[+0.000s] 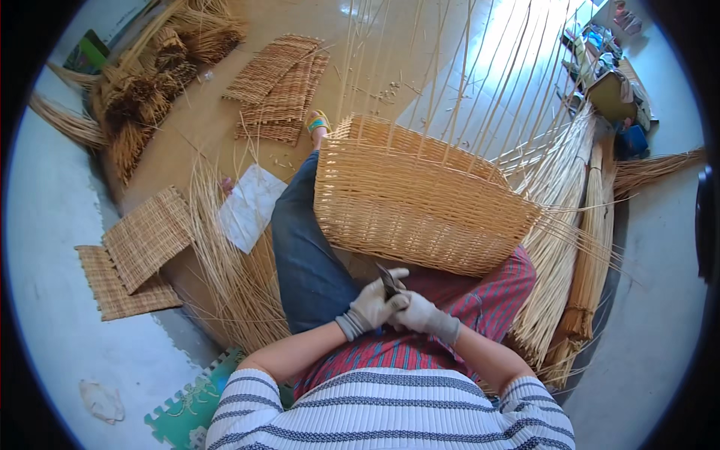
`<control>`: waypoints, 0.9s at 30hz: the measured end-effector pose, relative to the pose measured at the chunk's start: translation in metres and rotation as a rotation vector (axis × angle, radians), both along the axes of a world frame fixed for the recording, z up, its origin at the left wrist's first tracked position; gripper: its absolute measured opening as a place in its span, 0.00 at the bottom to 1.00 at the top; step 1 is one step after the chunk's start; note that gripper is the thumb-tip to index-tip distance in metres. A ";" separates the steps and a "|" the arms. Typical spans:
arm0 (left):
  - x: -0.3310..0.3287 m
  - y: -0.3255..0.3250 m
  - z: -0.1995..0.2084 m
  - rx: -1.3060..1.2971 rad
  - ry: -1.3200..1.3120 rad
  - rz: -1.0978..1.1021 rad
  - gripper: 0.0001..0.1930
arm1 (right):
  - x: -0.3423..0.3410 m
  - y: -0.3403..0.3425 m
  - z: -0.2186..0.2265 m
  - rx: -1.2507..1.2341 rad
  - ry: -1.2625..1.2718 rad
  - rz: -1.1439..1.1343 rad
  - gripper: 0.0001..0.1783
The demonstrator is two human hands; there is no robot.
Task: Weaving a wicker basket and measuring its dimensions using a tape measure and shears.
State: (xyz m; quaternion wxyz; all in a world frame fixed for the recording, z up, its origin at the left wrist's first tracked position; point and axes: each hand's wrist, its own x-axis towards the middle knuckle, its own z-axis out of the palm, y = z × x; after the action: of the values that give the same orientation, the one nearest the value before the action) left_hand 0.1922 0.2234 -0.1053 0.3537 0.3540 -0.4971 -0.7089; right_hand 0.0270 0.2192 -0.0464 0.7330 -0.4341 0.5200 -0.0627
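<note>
Both my hands meet over my lap, in pale work gloves with grey cuffs. My left hand (369, 306) is closed around a dark metal tool with a pointed blade (388, 280). My right hand (421, 313) is closed against the tool's lower end, its fingertips partly hidden. Whether the tool has one blade or two I cannot tell. Just beyond my hands, a partly woven wicker basket (420, 206) lies tilted across my legs, its woven side toward me. Long unwoven stakes (480, 82) rise from its far side. Neither hand touches the basket.
Bundles of pale canes (559, 225) lie at my right, loose canes (225, 255) at my left. Woven panels (277, 82) lie at the far left, and more panels (146, 236) nearer by the left wall. Dark bundles (150, 82) stand behind. A green foam mat (196, 401) is at lower left.
</note>
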 end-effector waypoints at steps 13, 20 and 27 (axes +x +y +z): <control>-0.004 -0.105 -0.007 -0.333 -0.129 0.286 0.13 | -0.159 -0.076 -0.103 -0.455 0.174 -1.034 0.02; -0.008 -0.188 -0.010 0.292 -0.032 0.582 0.14 | -0.146 -0.121 -0.115 -0.676 0.113 -1.147 0.07; -0.012 -0.112 -0.090 0.444 -0.079 0.629 0.16 | -0.147 -0.167 -0.082 -0.657 0.196 -1.098 0.06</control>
State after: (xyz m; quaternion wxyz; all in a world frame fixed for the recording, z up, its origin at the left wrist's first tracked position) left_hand 0.1806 0.1118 -0.1954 0.4491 0.5842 -0.2116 -0.6420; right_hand -0.1200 0.0518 -0.1285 0.3721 -0.3107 0.6846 -0.5443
